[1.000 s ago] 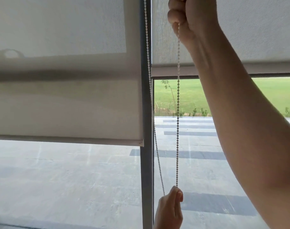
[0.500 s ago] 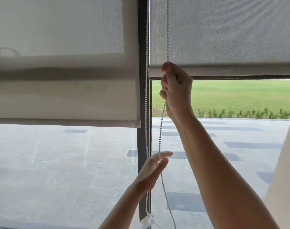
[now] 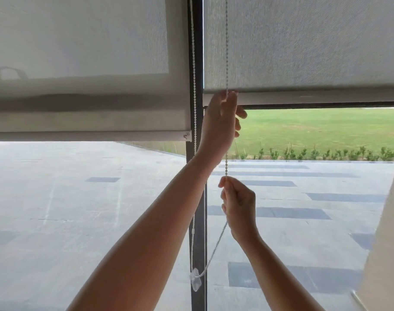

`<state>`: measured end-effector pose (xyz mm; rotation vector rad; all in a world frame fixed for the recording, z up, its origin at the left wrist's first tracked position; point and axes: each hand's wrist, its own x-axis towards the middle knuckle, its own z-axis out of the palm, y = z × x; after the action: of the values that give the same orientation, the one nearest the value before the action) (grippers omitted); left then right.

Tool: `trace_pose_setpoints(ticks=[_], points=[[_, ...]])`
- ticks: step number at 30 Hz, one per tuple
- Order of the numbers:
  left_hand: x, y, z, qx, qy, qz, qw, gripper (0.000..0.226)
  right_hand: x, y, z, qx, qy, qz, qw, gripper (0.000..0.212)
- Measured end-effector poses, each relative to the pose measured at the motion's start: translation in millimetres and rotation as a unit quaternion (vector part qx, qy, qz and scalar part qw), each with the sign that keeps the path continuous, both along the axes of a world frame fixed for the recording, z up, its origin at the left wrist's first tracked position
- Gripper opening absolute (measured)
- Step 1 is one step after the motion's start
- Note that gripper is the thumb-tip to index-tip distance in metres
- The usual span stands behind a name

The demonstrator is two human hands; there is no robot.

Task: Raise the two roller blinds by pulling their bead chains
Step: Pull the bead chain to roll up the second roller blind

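Note:
Two grey roller blinds hang in front of a window. The left blind point(image 3: 79, 108) ends lower than the right blind point(image 3: 303, 52). A white bead chain point(image 3: 226, 153) hangs in a loop by the dark window post point(image 3: 199, 243). My left hand point(image 3: 220, 126) is raised to the right blind's bottom bar and pinches the chain's front strand there. My right hand point(image 3: 238, 205) is lower, closed on the same strand. Below it the chain slants to a clear plastic piece point(image 3: 195, 281) at the bottom of the loop.
The chain's back strand point(image 3: 193, 86) runs straight down along the window post. A pale wall or curtain edge point(image 3: 384, 243) stands at the far right. Outside the glass are grey paving and a lawn.
My right hand has come down along the chain from the blind's bottom bar to well below it. My left hand has risen and taken hold of the chain up at the bar.

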<state>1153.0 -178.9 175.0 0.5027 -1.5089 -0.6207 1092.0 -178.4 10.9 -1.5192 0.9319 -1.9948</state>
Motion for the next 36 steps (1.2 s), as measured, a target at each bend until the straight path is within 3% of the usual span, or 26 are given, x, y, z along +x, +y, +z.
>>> trace_pose_setpoints(ticks=[2, 5, 8, 11, 16, 20, 25, 36], points=[[-13.1, -2.1, 2.1, 0.015, 0.078, 0.035, 0.996, 0.024, 4.4, 1.8, -14.8, 0.004, 0.003, -0.005, 1.000, 0.026], [-16.5, -7.8, -18.1, -0.024, 0.118, 0.091, 0.989, 0.031, 8.6, 1.8, -33.6, 0.005, 0.012, -0.012, 1.000, 0.025], [-8.9, -11.6, -28.8, -0.062, 0.139, 0.104, 0.983, 0.035, 8.4, 0.3, -29.2, 0.017, 0.137, 0.015, 0.990, 0.035], [0.1, -9.0, -30.9, -0.103, 0.131, 0.138, 0.976, 0.033, -13.5, -12.2, 26.9, 0.065, 0.250, 0.057, 0.964, 0.036], [14.8, -12.1, -36.8, -0.113, 0.130, 0.136, 0.976, 0.029, -38.8, -18.4, 191.2, -0.011, 0.162, 0.047, 0.986, 0.031], [1.1, -4.6, -37.9, -0.099, 0.119, 0.131, 0.979, 0.031, -7.9, 6.3, 283.3, -0.074, 0.045, 0.187, 0.978, 0.034], [-16.5, -0.4, -53.0, -0.084, 0.101, 0.119, 0.984, 0.033, 12.3, 12.2, 279.4, -0.105, -0.072, 0.197, 0.972, 0.029], [-21.2, -0.3, -84.0, -0.061, 0.069, 0.126, 0.988, 0.032, 6.2, 16.1, 244.5, -0.109, -0.078, 0.191, 0.972, 0.031]])
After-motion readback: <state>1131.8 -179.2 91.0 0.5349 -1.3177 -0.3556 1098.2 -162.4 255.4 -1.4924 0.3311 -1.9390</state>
